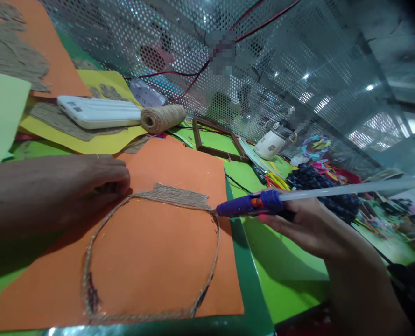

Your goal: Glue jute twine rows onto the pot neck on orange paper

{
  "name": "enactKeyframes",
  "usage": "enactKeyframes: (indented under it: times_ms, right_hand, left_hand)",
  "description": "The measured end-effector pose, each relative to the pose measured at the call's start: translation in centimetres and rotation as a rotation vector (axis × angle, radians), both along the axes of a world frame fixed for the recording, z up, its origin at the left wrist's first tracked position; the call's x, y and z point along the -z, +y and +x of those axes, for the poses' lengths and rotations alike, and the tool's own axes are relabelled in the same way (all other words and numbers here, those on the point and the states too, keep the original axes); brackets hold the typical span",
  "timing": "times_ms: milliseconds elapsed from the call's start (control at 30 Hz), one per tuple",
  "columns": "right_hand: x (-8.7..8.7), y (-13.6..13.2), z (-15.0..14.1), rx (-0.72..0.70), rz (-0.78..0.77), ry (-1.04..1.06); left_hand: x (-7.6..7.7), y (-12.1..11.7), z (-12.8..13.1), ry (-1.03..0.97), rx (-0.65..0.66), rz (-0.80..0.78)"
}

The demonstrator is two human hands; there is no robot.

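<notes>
My right hand point(301, 228) is wrapped round a purple hot glue gun point(244, 204), with a long translucent glue stick point(347, 189) running out of its back. The gun's nozzle meets the right end of a block of tight twine rows point(181, 195). Below that block, a twine outline point(105, 224) curves in a jar-like shape over an orange sheet point(158, 261), with dark marks near its lower corners. At the block's left end, my left hand point(98, 179) rests on the sheet with curled, closed fingers; its fingertips and whatever they pinch are hidden.
A twine spool point(163, 117) and white power bank point(100, 112) lie on yellow paper point(116, 144) behind my left hand. Farther back are a brown frame point(221, 140) and white bottle point(272, 141), before a perforated metal screen point(179, 46). Dark fabric point(319, 186) lies beyond my right hand.
</notes>
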State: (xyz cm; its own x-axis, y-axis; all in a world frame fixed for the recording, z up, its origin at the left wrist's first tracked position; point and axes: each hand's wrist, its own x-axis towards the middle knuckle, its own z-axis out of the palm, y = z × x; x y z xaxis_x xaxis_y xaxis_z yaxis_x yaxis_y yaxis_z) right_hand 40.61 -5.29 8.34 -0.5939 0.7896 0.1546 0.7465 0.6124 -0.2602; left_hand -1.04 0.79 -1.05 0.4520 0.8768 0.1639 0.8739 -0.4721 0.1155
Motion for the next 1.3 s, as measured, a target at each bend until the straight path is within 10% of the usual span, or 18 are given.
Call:
enactKeyframes:
  times_ms: [400, 967, 1300]
  right_hand:
    - [0.5, 0.1, -1.5, -0.004, -0.025, 0.050]
    - [0.1, -0.5, 0.0, 0.059, -0.013, -0.001]
    - [0.5, -0.1, -3.7, -0.026, -0.050, 0.115]
  left_hand:
    - [-3.2, -2.8, 2.9, -0.030, -0.016, 0.050]
    - [-3.4, -2.6, 2.4, 0.005, -0.024, -0.033]
    - [-3.7, -3.0, 2.8, 0.012, -0.024, 0.003]
